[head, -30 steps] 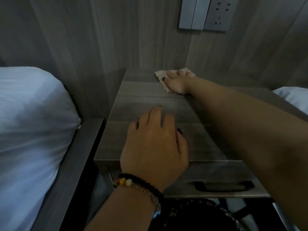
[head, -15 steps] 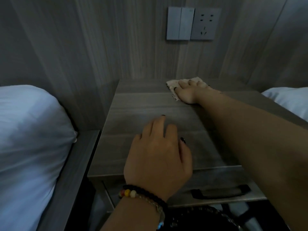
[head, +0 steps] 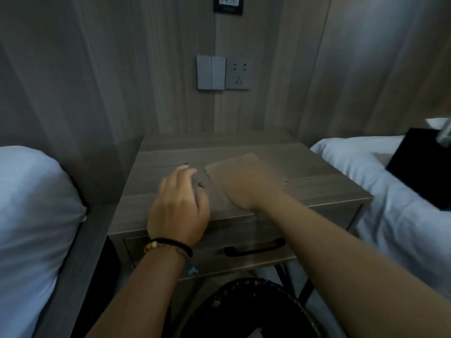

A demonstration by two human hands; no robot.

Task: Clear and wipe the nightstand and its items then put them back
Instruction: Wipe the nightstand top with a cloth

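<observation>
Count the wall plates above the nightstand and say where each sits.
3. A light switch and a socket sit side by side above the nightstand; a dark panel is higher up, cut off by the frame's top edge.

No readable text, label or number anywhere.

The nightstand (head: 324, 167) is finished in grey-brown wood grain and is set against the panelled wall between two beds. Its top is seen from above and in front. One drawer is fitted in the front face, at 6 o'clock from the top, with a dark bar handle. A pale cloth (head: 273, 174), blurred by motion, is spread flat near the middle of the top. It is largely covered, and only its ragged edges at 10 and 3 o'clock are seen.
</observation>
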